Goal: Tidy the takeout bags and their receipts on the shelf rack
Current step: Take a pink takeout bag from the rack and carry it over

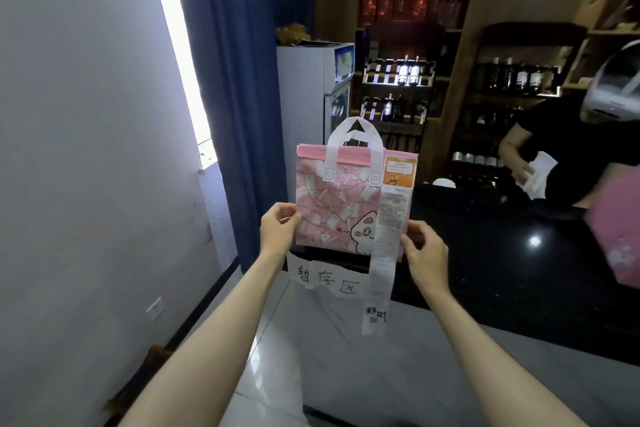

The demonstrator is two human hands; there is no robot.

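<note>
A pink takeout bag [332,204] with white handles and a cartoon print stands upright on the dark counter [502,270] in front of me. A long white receipt [384,253] with an orange top hangs down its right front, past the counter edge. My left hand [277,229] pinches the bag's left edge. My right hand [424,253] grips the bag's right edge beside the receipt.
A handwritten paper label [325,277] hangs on the counter front below the bag. Another person in black [561,156] stands at the right holding white paper, with a second pink bag [620,239] near them. Bottle shelves [401,80] and a white fridge [311,90] stand behind.
</note>
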